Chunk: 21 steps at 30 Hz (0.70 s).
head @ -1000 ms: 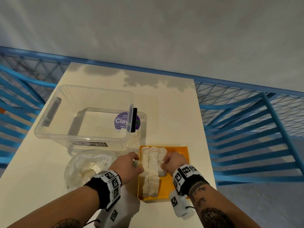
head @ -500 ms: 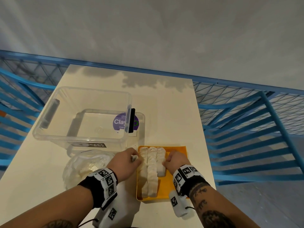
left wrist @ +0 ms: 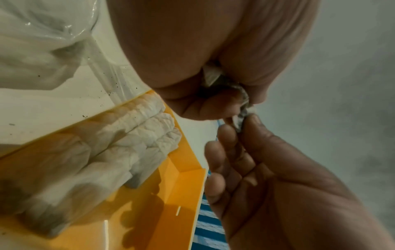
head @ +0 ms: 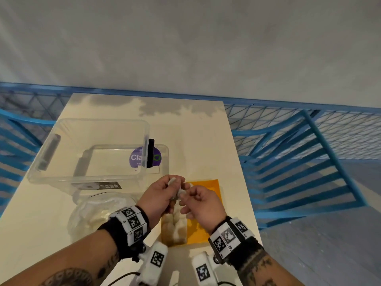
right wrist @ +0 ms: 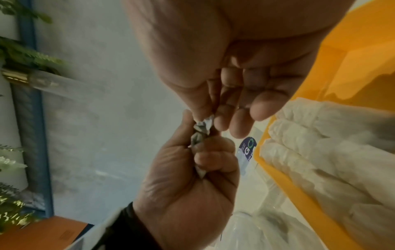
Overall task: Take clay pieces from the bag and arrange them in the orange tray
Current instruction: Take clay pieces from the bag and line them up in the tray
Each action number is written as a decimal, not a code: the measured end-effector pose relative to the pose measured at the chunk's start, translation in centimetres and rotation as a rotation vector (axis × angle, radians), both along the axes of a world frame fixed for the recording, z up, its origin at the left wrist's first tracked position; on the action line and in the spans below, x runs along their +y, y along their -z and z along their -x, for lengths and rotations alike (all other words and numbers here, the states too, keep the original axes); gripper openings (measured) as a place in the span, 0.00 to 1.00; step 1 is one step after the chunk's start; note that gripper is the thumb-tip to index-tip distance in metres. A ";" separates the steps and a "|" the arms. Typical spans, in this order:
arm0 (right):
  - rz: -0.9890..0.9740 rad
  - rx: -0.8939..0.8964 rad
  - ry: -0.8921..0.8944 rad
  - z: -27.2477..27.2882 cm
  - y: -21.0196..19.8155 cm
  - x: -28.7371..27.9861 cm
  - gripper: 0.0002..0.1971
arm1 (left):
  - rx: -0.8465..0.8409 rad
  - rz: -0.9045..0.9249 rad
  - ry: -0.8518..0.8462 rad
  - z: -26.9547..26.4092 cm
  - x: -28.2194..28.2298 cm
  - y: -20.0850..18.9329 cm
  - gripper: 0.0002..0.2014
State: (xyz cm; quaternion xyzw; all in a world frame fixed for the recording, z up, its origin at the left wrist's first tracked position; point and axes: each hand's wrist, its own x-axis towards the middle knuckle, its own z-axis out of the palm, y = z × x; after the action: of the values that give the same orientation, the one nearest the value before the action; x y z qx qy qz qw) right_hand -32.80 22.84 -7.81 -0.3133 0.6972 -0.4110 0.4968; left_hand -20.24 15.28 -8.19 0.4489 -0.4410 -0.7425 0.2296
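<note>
The orange tray [head: 208, 189] lies at the table's near right, with three rows of white clay pieces [head: 175, 226] along its left side [left wrist: 128, 140]. Both hands are lifted above the tray's far end. My left hand [head: 165, 193] grips a small crumpled silvery scrap [head: 179, 191] in its curled fingers. My right hand [head: 193, 198] pinches the scrap's [right wrist: 202, 133] other end between thumb and forefinger, the other fingers loosely bent. The clear plastic bag [head: 92, 213] with white clay inside sits left of the tray.
A clear plastic storage box [head: 92, 149] stands behind the bag, with a clear lid bearing a purple label [head: 136, 159] under it. Blue railings [head: 299, 162] run along the table's left, back and right. The table's right edge runs just beyond the tray.
Both hands have left the sides of the clay rows and risen above the tray's far end, meeting on the small crumpled scrap. The clay rows stay in place.
</note>
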 end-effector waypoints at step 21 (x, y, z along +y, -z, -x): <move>0.094 0.531 -0.362 2.8 -1.9 0.3 0.07 | -0.382 0.584 0.368 -1.2 0.6 1.9 0.05</move>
State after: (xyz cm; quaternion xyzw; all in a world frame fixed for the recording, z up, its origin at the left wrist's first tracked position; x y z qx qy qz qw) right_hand -35.63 23.18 -5.91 -0.5512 0.7155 -0.2517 0.3477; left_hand -19.06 15.85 -10.13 0.4083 -0.7416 -0.5174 0.1247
